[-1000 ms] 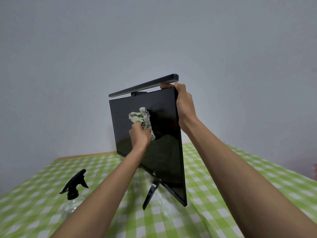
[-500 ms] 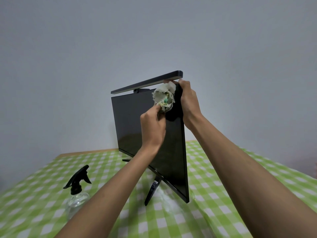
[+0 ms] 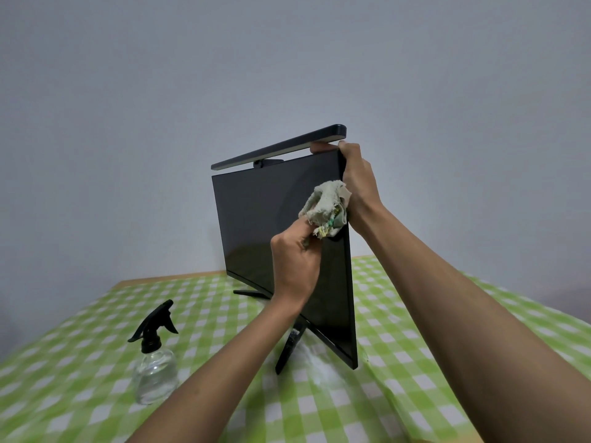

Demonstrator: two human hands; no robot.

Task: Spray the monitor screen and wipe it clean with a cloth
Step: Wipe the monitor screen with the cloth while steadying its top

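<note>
At screen (image 3: 265, 219) upper right: left hand (image 3: 295, 266) clamped on cloth (image 3: 327, 207), wiping; right hand (image 3: 358, 177) gripping corner. Bottle (image 3: 155, 359) set aside; lower screen judged outstanding.

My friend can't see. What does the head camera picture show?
A left hand rubs a bunched cloth on a dark monitor near its right edge, while the right hand holds the top right corner. A spray bottle stands on the green checked table.
</note>
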